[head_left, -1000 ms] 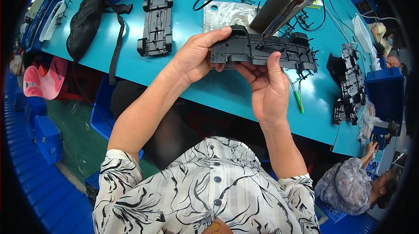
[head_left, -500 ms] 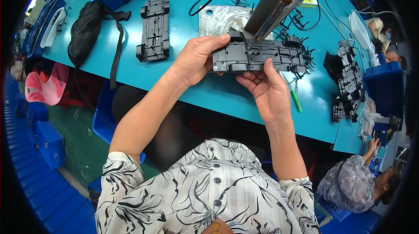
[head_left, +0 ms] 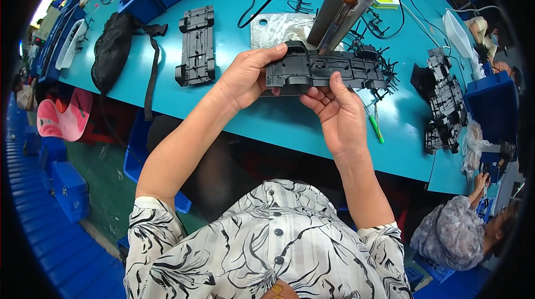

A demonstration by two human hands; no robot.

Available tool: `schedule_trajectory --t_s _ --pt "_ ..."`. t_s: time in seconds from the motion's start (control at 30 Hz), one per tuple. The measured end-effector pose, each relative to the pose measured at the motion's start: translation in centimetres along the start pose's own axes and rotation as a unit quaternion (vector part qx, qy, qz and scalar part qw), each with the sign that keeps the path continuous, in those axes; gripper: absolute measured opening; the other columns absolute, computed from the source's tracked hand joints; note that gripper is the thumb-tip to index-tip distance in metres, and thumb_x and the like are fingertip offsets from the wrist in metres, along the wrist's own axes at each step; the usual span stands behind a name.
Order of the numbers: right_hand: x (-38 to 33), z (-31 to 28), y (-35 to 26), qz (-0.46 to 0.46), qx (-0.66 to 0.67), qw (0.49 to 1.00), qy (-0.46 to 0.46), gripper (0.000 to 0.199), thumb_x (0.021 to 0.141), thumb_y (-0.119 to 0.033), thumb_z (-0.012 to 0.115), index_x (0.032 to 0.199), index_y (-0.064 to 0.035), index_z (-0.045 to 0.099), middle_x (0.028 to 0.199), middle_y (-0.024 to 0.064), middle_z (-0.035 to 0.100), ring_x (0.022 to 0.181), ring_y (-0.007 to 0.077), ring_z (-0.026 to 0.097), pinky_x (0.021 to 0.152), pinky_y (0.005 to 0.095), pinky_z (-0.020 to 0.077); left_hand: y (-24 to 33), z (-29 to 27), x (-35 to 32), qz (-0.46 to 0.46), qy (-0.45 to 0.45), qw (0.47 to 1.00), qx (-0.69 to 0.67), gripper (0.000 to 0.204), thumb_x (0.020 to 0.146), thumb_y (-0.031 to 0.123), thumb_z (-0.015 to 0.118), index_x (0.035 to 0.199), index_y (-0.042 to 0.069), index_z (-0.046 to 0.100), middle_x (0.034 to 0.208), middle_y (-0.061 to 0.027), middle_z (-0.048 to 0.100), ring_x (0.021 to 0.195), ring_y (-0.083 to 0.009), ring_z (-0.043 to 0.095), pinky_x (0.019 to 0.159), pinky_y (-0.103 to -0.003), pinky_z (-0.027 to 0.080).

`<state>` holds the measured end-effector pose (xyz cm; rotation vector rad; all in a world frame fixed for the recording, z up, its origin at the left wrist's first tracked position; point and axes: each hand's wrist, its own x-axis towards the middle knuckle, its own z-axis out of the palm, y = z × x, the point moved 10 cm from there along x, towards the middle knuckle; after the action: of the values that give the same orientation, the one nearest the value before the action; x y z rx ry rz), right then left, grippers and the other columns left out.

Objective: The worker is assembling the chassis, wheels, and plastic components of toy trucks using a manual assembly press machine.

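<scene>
Both my hands hold a black plastic toy-car chassis [head_left: 329, 69] with its long side across in front of me. My left hand [head_left: 249, 76] grips its left end, thumb on top by a wheel arch. Below its near edge my right hand [head_left: 339, 110] supports it, thumb resting on the near rim and fingers curled beneath. A slim metal rod tip of a bench tool [head_left: 335, 26], with a wooden-handled part wrapped in grey cloth above, reaches down to the chassis's far side. Whether the tip touches the chassis, I cannot tell. Behind lies a scuffed metal plate [head_left: 273, 30].
Another black chassis [head_left: 197, 45] lies on the turquoise table [head_left: 284, 123] at left, beside a black mesh bag [head_left: 113, 51]. Stacked chassis [head_left: 444, 101] stand at right, near a blue bin [head_left: 490, 101]. A green pen-like tool [head_left: 377, 129] lies close to my right hand. A co-worker [head_left: 454, 232] sits at right.
The chassis and both hands sit slightly further left in the picture, but the whole view has shifted too. My grip on the chassis looks the same.
</scene>
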<state>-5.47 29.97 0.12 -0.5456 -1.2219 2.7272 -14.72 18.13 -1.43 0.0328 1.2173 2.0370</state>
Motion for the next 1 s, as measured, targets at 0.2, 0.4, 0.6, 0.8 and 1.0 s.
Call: schedule_trajectory --t_s 0.2,0.4,0.6,0.8,1.0 --pt "0.2 0.2 -0.1 -0.001 -0.004 1.0 0.009 0.029 0.094 -0.029 0.056 0.096 -0.0004 0.059 0.087 0.0092 0.061 0.08 0.0172 0.062 0.075 0.0347 0.0566 -0.4 -0.3 0.9 -0.009 -0.005 1.0 -0.011 0.027 0.088 0.028 0.064 0.097 0.003 0.063 0.079 -0.0055 0.066 0.062 -0.0117 0.061 0.043 -0.025 0.041" --pt "0.3 0.0 -0.2 -0.004 -0.002 1.0 0.022 0.028 0.093 -0.028 0.057 0.094 -0.0003 0.059 0.085 0.0092 0.061 0.077 0.0167 0.062 0.073 0.0342 0.0571 -0.3 -0.3 1.2 -0.011 0.006 1.0 -0.022 0.027 0.088 0.028 0.064 0.097 0.003 0.062 0.077 -0.005 0.065 0.058 -0.0101 0.06 0.04 -0.023 0.04" --pt "0.5 0.1 -0.4 -0.019 -0.012 1.0 0.022 0.028 0.093 -0.028 0.058 0.092 -0.0004 0.061 0.084 0.0098 0.062 0.076 0.0169 0.063 0.071 0.0339 0.0576 -0.5 -0.4 1.2 -0.019 0.012 1.0 -0.011 0.028 0.088 0.032 0.063 0.099 0.006 0.061 0.079 -0.0022 0.066 0.059 -0.0073 0.059 0.04 -0.02 0.038" --pt "0.5 0.4 -0.7 -0.027 -0.013 0.999 0.019 0.029 0.093 -0.029 0.058 0.093 -0.0003 0.06 0.084 0.01 0.062 0.076 0.0169 0.063 0.071 0.0339 0.0577 -0.2 -0.2 1.1 -0.012 -0.001 1.0 -0.006 0.028 0.087 0.034 0.063 0.1 0.009 0.061 0.079 0.0002 0.066 0.06 -0.0048 0.059 0.041 -0.017 0.036" --pt "0.8 0.3 -0.6 -0.024 -0.016 0.999 0.02 0.03 0.093 -0.03 0.058 0.094 0.0 0.06 0.085 0.0098 0.062 0.076 0.0167 0.063 0.071 0.0341 0.0577 -0.2 -0.4 1.2 -0.016 0.018 0.999 -0.029 0.027 0.088 0.031 0.063 0.097 0.006 0.062 0.075 -0.0023 0.065 0.055 -0.0074 0.058 0.04 -0.02 0.038"
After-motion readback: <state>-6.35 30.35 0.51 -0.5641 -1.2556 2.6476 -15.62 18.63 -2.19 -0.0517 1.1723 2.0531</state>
